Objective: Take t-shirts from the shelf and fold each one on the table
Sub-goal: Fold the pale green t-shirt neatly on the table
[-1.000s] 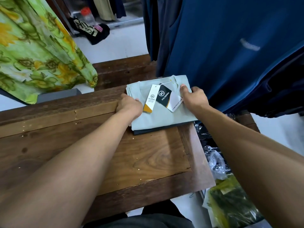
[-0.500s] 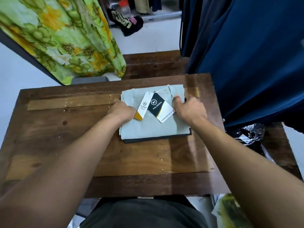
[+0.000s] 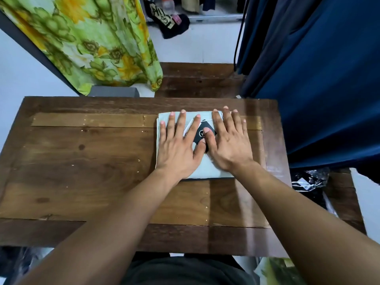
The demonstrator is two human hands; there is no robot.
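While hands (image 3: 205, 149) press t-shirt (image 3: 207, 170), table (image 3: 92, 171) open left

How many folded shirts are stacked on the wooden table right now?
2: a pale grey-green folded t-shirt on top under both hands, and a dark folded garment beneath, only its edge showing. More could be hidden.

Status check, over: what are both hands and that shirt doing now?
Left hand and right hand flat, fingers straight, pressing the folded pale grey t-shirt. Shirt on brown wooden table. Black paper hang tag under the fingers. Nothing blocking.
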